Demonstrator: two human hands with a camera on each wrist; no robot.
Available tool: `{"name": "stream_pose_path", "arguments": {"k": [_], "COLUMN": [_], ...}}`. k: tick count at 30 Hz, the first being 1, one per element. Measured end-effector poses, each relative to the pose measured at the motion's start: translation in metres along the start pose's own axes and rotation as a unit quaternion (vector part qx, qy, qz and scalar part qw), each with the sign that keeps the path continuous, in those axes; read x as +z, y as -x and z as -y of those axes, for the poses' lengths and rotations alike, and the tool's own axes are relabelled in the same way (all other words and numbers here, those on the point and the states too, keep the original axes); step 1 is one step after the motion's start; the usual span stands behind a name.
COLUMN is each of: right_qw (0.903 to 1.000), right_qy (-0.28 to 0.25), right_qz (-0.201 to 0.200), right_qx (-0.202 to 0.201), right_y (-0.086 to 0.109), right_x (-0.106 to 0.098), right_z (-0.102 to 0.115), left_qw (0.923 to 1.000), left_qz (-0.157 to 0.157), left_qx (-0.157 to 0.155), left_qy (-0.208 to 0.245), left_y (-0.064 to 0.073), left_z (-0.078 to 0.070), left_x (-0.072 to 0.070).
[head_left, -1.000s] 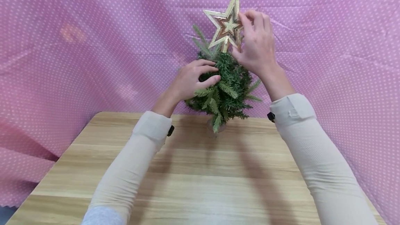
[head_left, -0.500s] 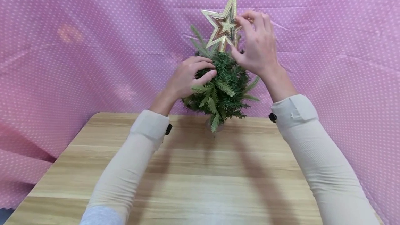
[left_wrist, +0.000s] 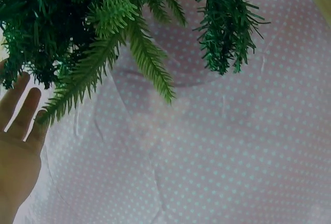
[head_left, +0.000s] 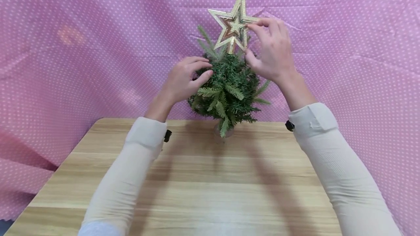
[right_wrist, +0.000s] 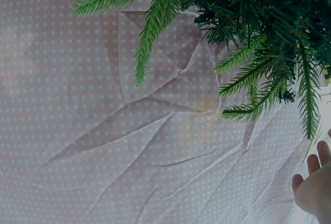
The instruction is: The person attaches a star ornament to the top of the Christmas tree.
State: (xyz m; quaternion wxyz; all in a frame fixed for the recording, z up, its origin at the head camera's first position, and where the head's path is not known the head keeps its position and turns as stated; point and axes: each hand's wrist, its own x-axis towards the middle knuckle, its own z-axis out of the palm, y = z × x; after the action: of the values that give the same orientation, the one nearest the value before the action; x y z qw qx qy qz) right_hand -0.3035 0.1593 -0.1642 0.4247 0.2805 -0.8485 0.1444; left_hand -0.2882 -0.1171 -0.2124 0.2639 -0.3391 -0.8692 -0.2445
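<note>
A small green artificial Christmas tree (head_left: 229, 90) stands near the far edge of the table. On its top sits a gold star tree topper (head_left: 235, 27), tilted slightly. My right hand (head_left: 273, 48) holds the star's right side, index finger at its right arm and thumb by its lower right point. My left hand (head_left: 183, 77) is beside the tree's upper left branches, fingers loosely bent and holding nothing; whether the fingertips touch the needles is hard to tell. The left wrist view shows branches (left_wrist: 103, 58) and part of that hand. In the right wrist view the star is hidden.
A light wooden table (head_left: 210, 192) lies below the arms. Pink cloth (head_left: 98, 46) with white dots hangs close behind the tree and along the sides. The tree's clear base (head_left: 224, 131) shows under its lowest branches.
My left hand has drawn back leftward from the tree's middle branches. My right fingers have slid lower along the star's right side. The star stays on the treetop.
</note>
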Motion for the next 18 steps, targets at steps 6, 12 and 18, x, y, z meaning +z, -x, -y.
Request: {"name": "stream_pose_path", "arguments": {"k": [6,12,18], "right_qw": [0.9994,0.9991,0.9986], "right_qy": [-0.026,-0.024,-0.021], "right_qz": [-0.013,-0.02,-0.007], "right_qx": [0.021,0.027,0.049], "right_y": [0.004,0.008,0.015], "right_x": [-0.006,-0.011,-0.015], "right_z": [-0.003,-0.007,-0.01], "left_qw": [0.9999,0.9998,0.9992], "left_qz": [-0.006,-0.015,-0.017], "left_qx": [-0.008,-0.004,-0.033], "left_qy": [-0.007,-0.014,-0.013], "left_y": [0.004,0.008,0.016], "left_z": [0.004,0.006,0.012], "left_x": [-0.004,-0.009,-0.015]}}
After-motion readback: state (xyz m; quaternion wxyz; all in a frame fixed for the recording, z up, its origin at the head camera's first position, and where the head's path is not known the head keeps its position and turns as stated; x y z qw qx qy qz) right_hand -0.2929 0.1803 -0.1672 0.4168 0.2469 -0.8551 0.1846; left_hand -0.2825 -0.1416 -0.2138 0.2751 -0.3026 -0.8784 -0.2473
